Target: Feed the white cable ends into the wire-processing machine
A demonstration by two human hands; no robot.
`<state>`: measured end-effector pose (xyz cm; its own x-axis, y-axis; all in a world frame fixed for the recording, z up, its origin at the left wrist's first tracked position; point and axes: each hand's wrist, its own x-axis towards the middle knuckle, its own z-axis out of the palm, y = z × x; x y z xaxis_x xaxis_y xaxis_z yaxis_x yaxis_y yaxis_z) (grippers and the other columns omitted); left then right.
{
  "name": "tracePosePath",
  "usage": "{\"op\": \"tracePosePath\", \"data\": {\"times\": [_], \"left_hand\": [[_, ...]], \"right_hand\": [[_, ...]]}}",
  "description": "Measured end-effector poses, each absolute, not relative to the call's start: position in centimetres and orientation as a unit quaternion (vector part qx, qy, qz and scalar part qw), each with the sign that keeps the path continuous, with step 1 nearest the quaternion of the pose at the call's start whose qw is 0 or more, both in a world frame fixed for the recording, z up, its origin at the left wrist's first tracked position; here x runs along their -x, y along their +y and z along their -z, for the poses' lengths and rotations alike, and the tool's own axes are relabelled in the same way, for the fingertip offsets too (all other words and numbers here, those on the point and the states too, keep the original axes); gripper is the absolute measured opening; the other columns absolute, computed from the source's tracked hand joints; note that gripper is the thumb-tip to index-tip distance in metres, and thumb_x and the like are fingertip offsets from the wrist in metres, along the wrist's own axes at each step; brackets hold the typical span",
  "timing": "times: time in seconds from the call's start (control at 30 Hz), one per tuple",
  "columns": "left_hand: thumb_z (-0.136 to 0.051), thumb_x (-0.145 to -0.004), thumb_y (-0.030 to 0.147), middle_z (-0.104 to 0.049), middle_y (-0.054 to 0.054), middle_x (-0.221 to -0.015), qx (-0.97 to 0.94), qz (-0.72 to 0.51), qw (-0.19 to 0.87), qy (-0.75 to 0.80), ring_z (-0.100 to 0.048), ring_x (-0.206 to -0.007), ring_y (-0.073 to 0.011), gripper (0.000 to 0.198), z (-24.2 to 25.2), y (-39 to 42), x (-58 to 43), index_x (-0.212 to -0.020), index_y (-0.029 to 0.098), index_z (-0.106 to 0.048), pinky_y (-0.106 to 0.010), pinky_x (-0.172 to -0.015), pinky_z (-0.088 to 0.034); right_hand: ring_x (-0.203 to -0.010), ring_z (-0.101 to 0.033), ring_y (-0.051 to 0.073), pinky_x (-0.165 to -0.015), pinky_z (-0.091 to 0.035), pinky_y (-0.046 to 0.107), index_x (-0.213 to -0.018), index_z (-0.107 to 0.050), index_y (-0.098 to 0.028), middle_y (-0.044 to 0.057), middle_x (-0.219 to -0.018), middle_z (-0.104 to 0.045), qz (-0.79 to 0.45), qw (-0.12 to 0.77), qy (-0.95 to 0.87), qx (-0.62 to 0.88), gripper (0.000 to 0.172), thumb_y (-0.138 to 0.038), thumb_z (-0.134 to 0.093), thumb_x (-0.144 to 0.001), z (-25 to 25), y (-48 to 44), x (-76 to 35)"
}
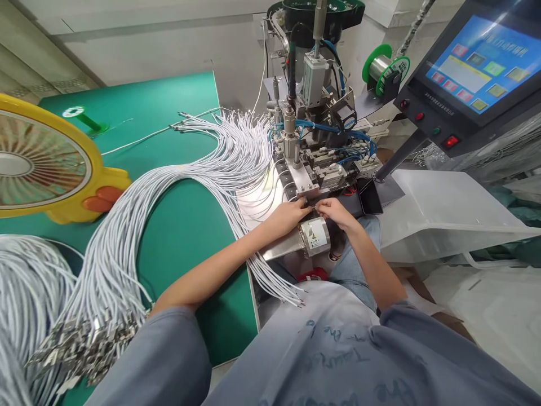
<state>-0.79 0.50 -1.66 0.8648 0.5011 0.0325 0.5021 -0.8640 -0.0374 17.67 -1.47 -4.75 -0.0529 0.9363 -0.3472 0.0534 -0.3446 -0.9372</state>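
Observation:
At the front edge of a soldering-type machine, my two hands work close together. My left hand is closed, thumb and fingers pressed together low on the machine's front. Just right of it, my right hand pinches at a small dark part between the hands, too small to name. Several white cables fan out left of the machine, with some ends running toward its front near my left hand. Under my hands sits a metal cylinder with a white label.
A thick bundle of white cables curves over the green table, metal connectors at its near end. A yellow fan stands left. A touch screen, a solder wire spool and a white tray are right.

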Motion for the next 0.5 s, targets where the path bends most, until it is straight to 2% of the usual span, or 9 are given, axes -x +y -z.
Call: {"op": "tracePosePath", "data": {"times": [0.1,0.3,0.5], "left_hand": [[-0.035,-0.089,0.009,-0.055,-0.010,-0.096,0.966,0.000,0.029,-0.258,-0.061,-0.077,-0.0161,0.036,1.4,0.4,0.7,-0.119,0.014,-0.054,-0.025,-0.062,-0.048],[-0.033,-0.089,0.007,-0.056,-0.015,-0.100,0.966,-0.043,0.031,-0.253,-0.062,-0.082,-0.0198,0.034,0.3,-0.3,0.4,-0.118,0.008,-0.051,-0.029,-0.066,-0.050],[-0.032,-0.091,0.008,-0.056,-0.013,-0.097,0.966,-0.056,0.036,-0.249,-0.062,-0.081,-0.0189,0.031,0.0,-0.5,0.2,-0.113,0.007,-0.053,-0.028,-0.065,-0.047]], "right_hand": [[-0.048,-0.042,0.008,-0.047,-0.033,0.023,-0.061,-0.059,-0.016,-0.004,-0.050,-0.051,-0.570,0.386,-0.440,0.577,0.015,-0.030,-0.064,-0.058,4.8,-1.7,-17.7],[-0.058,-0.052,0.012,-0.055,-0.041,0.026,-0.068,-0.059,-0.017,0.000,-0.060,-0.058,-0.535,0.427,-0.446,0.577,0.025,-0.041,-0.062,-0.061,5.0,-2.0,-17.4],[-0.049,-0.043,0.009,-0.046,-0.031,0.023,-0.064,-0.052,-0.018,-0.003,-0.052,-0.050,-0.541,0.374,-0.490,0.572,0.026,-0.044,-0.058,-0.064,5.5,-1.3,-17.4]]}}
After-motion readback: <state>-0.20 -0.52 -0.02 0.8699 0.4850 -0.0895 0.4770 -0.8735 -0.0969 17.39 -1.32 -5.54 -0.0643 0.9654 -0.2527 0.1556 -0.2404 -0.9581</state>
